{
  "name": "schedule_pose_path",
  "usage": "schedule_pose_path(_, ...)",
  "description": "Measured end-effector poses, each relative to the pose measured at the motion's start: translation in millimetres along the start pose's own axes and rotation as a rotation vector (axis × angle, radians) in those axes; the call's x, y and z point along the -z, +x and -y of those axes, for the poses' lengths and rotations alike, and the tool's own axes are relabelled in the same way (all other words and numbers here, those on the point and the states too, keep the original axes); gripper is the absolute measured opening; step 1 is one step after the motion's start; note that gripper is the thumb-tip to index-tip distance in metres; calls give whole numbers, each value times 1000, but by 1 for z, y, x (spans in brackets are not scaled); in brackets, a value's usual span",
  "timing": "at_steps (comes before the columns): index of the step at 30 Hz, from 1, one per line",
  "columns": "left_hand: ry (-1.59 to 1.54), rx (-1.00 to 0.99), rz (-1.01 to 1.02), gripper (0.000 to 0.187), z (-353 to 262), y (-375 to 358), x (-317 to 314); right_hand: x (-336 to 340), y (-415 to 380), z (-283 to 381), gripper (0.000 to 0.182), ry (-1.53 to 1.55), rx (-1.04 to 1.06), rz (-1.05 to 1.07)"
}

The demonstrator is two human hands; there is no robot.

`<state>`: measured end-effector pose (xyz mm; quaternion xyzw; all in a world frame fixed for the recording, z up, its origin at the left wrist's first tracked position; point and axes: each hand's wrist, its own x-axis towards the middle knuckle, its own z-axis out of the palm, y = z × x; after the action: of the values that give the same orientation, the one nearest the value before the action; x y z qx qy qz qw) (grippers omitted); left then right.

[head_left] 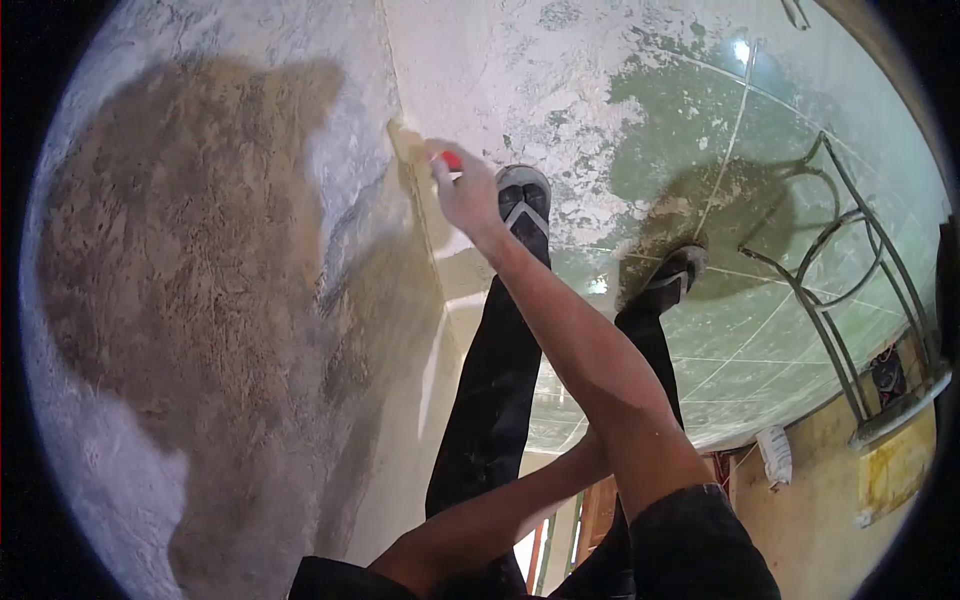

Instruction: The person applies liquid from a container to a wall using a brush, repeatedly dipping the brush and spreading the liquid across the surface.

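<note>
My right hand (467,195) is closed around a small red-handled tool (450,160), held low where the wall meets the floor. Its pale, flat-looking end is smeared by motion and overlaps the corner line, so I cannot tell its exact kind. Left of it rises the rough plaster wall (230,250), with a large brown patch and paler grey-white edges. My left forearm (500,515) passes behind my right arm, which hides the left hand. Close beside the right hand is my sandalled foot (524,190).
White dust and flakes cover part of the green tiled floor (760,320). My other sandalled foot (682,270) stands further right. A metal-framed stool (840,290) is at the right, and a white sack (775,457) lies by the far wall.
</note>
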<state>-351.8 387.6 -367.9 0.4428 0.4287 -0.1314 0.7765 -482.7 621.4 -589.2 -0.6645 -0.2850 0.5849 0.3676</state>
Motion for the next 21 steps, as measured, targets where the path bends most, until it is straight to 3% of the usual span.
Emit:
schedule_pose_path(1,-4,-3,-4,29,-8,-3,7,3,-6,13,27,-11,-118,147)
schedule_pose_path(3,-1929,164,4,30,-23,-17,16,25,-21,34,28,70,-152,245)
schedule_pose_path(4,-1934,169,0,30,-21,-13,3,39,-29,41,28,153,-183,335)
schedule_pose_path(6,-926,24,-245,34,-22,7,-15,68,-37,48,29,162,-224,348)
schedule_pose_path(7,-1129,204,-113,33,-28,3,-11,75,-39,51,30,172,-269,364)
schedule_pose_path(8,-1127,203,-115,33,-23,4,-16,75,-36,50,30,174,-267,365)
schedule_pose_path(10,-1029,2,-167,39,-4,5,-32,71,-24,38,31,133,-248,170)
schedule_pose_path(11,-1021,3,-168,39,-13,2,-20,65,-14,33,29,32,-268,178)
schedule_pose_path(13,-1949,65,-76,37,-45,-12,21,34,0,9,29,-44,-158,100)
schedule_pose_path(14,-1948,67,-76,37,-48,-18,30,19,2,3,28,-130,-50,23)
schedule_pose_path(16,-1640,372,-16,33,-49,-23,42,-2,-8,29,28,-91,-106,63)
schedule_pose_path(17,-1641,378,-12,33,-32,-21,22,-4,-18,43,29,-49,-168,107)
schedule_pose_path(19,-1240,218,-205,29,8,-17,-38,16,-41,67,29,88,-204,178)
schedule_pose_path(20,-1245,221,-201,29,-2,-19,-26,29,-50,72,30,224,-223,241)
schedule_pose_path(21,-715,125,-168,28,-21,-17,1,41,-56,72,30,218,-222,239)
